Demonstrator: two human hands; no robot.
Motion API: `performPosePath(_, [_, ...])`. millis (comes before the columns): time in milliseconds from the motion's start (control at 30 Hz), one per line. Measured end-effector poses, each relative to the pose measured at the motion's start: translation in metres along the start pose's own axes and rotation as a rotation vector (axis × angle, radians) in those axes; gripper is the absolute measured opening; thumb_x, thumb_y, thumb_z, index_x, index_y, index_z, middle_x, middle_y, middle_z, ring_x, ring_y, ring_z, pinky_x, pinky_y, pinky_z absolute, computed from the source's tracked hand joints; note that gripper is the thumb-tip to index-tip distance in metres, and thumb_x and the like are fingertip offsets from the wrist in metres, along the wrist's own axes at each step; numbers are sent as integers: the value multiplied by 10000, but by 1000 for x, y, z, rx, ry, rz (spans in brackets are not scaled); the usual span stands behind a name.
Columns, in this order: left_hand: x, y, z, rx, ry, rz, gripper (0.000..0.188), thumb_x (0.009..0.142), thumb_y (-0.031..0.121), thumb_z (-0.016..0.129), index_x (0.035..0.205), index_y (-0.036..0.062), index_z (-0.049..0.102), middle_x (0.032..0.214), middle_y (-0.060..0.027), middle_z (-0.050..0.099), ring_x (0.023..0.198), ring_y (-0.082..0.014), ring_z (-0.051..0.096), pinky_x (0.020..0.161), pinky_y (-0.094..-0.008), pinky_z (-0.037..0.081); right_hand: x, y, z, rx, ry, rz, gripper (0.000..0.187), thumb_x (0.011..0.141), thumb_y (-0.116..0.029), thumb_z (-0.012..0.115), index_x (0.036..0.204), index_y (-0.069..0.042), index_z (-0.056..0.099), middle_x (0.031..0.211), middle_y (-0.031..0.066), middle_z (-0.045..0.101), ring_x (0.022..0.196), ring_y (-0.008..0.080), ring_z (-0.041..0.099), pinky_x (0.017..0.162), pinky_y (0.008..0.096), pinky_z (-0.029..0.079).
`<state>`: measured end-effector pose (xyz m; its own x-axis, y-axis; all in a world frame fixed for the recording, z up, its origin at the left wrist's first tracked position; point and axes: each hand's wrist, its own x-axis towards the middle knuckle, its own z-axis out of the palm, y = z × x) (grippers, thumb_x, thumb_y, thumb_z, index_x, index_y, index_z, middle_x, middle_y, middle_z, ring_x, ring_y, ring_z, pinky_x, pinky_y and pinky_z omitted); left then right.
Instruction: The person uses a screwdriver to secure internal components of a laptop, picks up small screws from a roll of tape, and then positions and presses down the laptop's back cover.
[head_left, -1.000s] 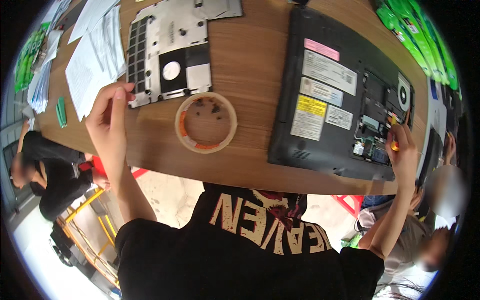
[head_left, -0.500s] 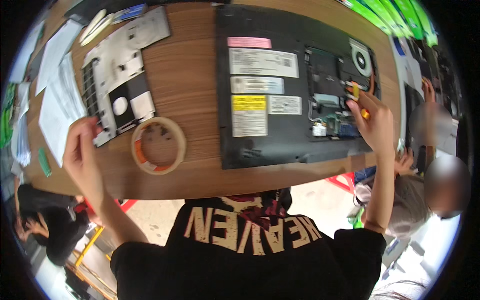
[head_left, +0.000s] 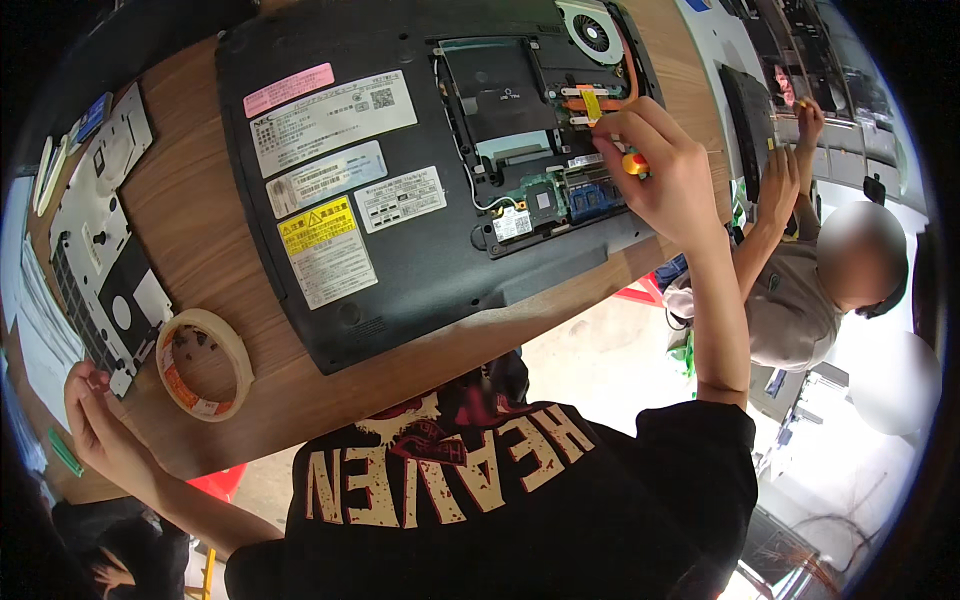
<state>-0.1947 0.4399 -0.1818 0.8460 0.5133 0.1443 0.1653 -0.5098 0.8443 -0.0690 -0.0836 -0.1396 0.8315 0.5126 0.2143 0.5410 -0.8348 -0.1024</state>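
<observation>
A black laptop (head_left: 430,300) lies upside down on the wooden table, its bottom bay uncovered. Inside the bay show a round fan (head_left: 592,35), a copper heat pipe (head_left: 627,80) with yellow tape, and green circuit boards (head_left: 545,202). My right hand (head_left: 665,170) is over the bay's right side, fingers closed around a screwdriver (head_left: 636,163) with an orange and yellow handle; its tip is hidden. My left hand (head_left: 100,425) hovers at the near corner of a silver metal cover plate (head_left: 100,235), fingers curled together; whatever they hold, if anything, cannot be made out.
A tape roll (head_left: 243,375) stands between plate and laptop, with small dark pieces inside its ring. White papers (head_left: 40,330) and a green strip (head_left: 65,452) lie at the left. Across to the right, a co-worker (head_left: 790,300) works at another dark device (head_left: 745,130).
The view has turned and shifted, so the laptop now appears tilted and further left. My right hand stays over the laptop's bay, my left by the metal plate.
</observation>
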Motion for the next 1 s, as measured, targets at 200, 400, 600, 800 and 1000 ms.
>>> performPosePath(200, [1, -3, -2, -10, 1, -1, 243, 981, 134, 443, 1044, -37, 604, 1005, -77, 596, 885, -139, 534, 867, -280, 433, 6, -3, -7, -55, -73, -87, 139, 770, -85, 660, 886, -78, 584, 843, 40, 567, 626, 247, 601, 526, 347, 490])
performPosePath(400, [-4, -4, 0, -37, 66, -4, 240, 981, 132, 442, 1038, -38, 601, 1009, -76, 598, 887, -143, 526, 864, -277, 428, 11, -4, -8, -159, -195, -156, 253, 723, -97, 681, 935, -47, 552, 873, 62, 548, 648, 251, 604, 560, 347, 498])
performPosePath(600, [-2, -11, -5, -102, 15, 31, 232, 983, 136, 446, 1020, -33, 600, 1004, -69, 600, 875, -144, 510, 845, -279, 426, 21, 1, -7, -189, -286, -194, 244, 741, -123, 678, 935, -34, 560, 867, 76, 563, 659, 274, 607, 558, 356, 495])
performPosePath(800, [-6, -5, 4, -45, 113, -10, 242, 981, 148, 458, 1031, -36, 606, 1005, -72, 602, 870, -145, 520, 848, -272, 434, 14, -2, 2, -153, -185, -9, 178, 798, -169, 664, 897, -46, 583, 791, 83, 563, 636, 303, 593, 557, 378, 482])
performPosePath(1000, [-3, -11, -2, -31, 48, 10, 249, 980, 154, 462, 1042, -39, 606, 1029, -84, 610, 875, -144, 528, 860, -275, 440, 11, -10, -10, 124, -92, 87, 118, 795, -122, 670, 859, -58, 595, 811, 84, 562, 676, 311, 593, 577, 389, 474])
